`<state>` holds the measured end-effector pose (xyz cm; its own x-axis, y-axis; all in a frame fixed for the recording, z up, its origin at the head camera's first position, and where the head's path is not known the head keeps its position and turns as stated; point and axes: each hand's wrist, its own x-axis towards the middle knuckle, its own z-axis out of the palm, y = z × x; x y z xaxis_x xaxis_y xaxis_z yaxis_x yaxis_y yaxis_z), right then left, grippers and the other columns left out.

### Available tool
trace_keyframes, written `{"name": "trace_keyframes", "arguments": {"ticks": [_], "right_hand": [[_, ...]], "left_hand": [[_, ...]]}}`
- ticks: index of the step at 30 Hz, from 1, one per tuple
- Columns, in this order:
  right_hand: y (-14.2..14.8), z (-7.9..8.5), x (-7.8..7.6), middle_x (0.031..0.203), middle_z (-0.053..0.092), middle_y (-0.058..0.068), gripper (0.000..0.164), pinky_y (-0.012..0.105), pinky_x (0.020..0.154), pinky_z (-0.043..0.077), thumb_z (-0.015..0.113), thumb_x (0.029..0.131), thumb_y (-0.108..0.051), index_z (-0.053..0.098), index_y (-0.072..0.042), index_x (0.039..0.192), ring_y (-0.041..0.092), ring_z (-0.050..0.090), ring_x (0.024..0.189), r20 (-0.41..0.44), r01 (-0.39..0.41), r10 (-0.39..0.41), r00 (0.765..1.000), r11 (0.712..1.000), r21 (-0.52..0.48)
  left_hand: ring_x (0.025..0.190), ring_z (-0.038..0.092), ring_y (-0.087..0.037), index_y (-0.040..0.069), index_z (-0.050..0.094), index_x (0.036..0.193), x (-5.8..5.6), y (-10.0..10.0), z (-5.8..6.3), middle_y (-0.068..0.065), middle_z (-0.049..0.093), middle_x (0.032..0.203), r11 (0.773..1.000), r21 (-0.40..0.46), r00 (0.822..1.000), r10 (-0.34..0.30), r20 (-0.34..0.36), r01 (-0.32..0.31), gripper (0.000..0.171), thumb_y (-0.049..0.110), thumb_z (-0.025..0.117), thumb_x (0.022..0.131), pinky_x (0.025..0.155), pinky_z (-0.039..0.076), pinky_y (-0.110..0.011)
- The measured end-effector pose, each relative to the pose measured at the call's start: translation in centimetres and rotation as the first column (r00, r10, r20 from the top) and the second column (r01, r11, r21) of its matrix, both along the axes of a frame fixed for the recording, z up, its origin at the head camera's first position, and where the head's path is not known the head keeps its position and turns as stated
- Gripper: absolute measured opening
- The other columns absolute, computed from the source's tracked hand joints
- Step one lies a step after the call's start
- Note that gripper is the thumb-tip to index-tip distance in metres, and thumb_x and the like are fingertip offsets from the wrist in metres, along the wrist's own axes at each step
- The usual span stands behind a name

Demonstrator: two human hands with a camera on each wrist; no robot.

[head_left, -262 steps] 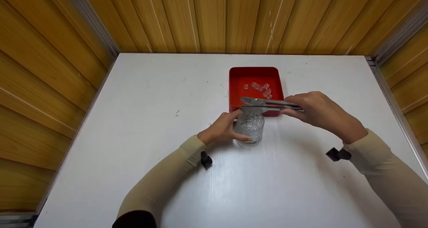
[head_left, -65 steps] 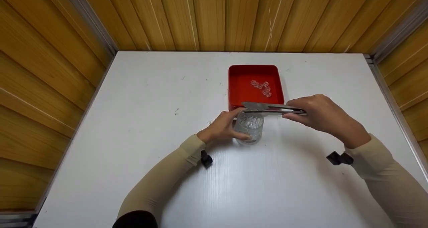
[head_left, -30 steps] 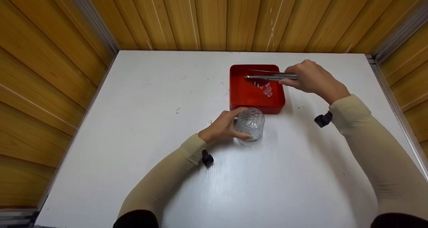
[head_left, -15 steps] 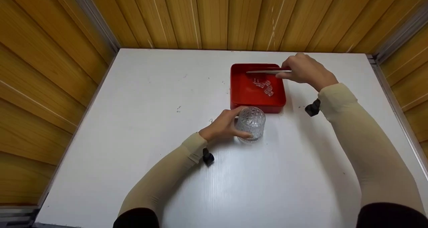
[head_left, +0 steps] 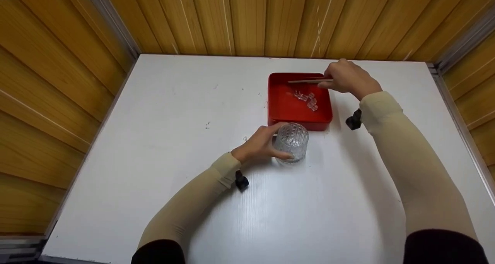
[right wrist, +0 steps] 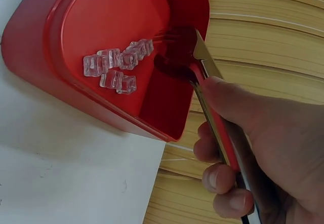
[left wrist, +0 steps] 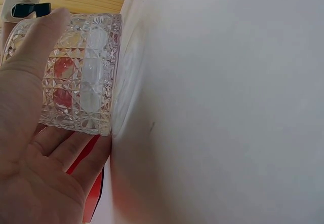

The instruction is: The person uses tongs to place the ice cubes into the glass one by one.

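Observation:
My left hand [head_left: 260, 144] curls its thumb and fingers round a clear cut-glass tumbler [head_left: 297, 140], which stands upright on the table before the red tray. In the left wrist view the thumb crosses the side of the glass, with fingers on the opposite side. My right hand [head_left: 348, 78] grips metal tongs [head_left: 309, 81] that reach into the tray's back part. The right wrist view shows the tongs' two tips parted, right at the end of a cluster of several clear ice-like cubes [right wrist: 114, 62]. That cluster lies on the floor of the red tray [head_left: 282, 111].
A white table [head_left: 174, 124] carries the tray and the glass, with small dark marks [head_left: 208, 125] on its surface. Wood-panelled walls [head_left: 247, 20] stand close behind the table and at its sides. A black wrist camera [head_left: 354, 119] sticks out from the right sleeve.
The tongs went from above the glass back into the tray, and the right arm reached farther away. A lone cube at the tray's left is gone since the earliest frame. The left hand stays put.

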<state>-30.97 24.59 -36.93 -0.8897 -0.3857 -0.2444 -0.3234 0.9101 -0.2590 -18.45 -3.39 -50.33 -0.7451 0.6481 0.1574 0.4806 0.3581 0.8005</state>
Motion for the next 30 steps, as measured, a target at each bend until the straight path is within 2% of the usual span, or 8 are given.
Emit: {"name": "trace_keyframes", "arguments": {"ticks": [8, 13, 21, 30], "right_hand": [[0.0, -0.2, -0.1, 0.103, 0.074, 0.021, 0.04, 0.038, 0.067, 0.056, 0.071, 0.099, -0.03, 0.072, 0.003, 0.121, 0.03, 0.063, 0.083, 0.036, 0.035, -0.035, 0.999, 0.999, 0.01], [-0.3, -0.2, -0.3, 0.103, 0.074, 0.02, 0.039, 0.038, 0.067, 0.056, 0.071, 0.099, -0.029, 0.072, 0.004, 0.12, 0.03, 0.062, 0.083, 0.028, 0.037, -0.037, 0.999, 0.999, 0.012], [-0.8, -0.4, -0.2, 0.11, 0.072, 0.025, 0.039, 0.051, 0.083, 0.06, 0.071, 0.099, -0.025, 0.071, 0.005, 0.123, 0.035, 0.067, 0.09, 0.004, 0.033, -0.033, 0.999, 0.999, 0.008], [-1.7, 0.1, 0.1, 0.11, 0.071, 0.027, 0.038, 0.053, 0.083, 0.059, 0.072, 0.098, -0.023, 0.07, 0.007, 0.122, 0.036, 0.067, 0.09, -0.011, 0.054, -0.054, 0.998, 0.998, 0.011]], "left_hand": [[0.118, 0.061, -0.008, 0.016, 0.052, 0.146, 0.1, 0.1, -0.1, 0.001, 0.068, 0.13, 1.0, 0.009, 1.0, -0.004, 0.002, 0.004, 0.085, 0.037, 0.094, 0.075, 0.102, 0.046, -0.023], [0.119, 0.061, -0.01, 0.014, 0.052, 0.146, 0.0, 0.1, -0.1, -0.001, 0.067, 0.13, 1.0, 0.01, 1.0, -0.008, -0.001, 0.008, 0.085, 0.035, 0.094, 0.075, 0.102, 0.047, -0.022], [0.119, 0.061, -0.012, 0.012, 0.05, 0.148, 0.2, 0.2, -0.1, -0.004, 0.067, 0.132, 1.0, -0.019, 1.0, 0.003, 0.01, -0.002, 0.086, 0.034, 0.093, 0.076, 0.102, 0.046, -0.022], [0.119, 0.061, -0.01, 0.013, 0.052, 0.146, 0.2, 0.1, 0.0, -0.003, 0.067, 0.131, 1.0, 0.017, 1.0, -0.002, 0.021, 0.002, 0.085, 0.033, 0.094, 0.075, 0.102, 0.047, -0.022]]}}
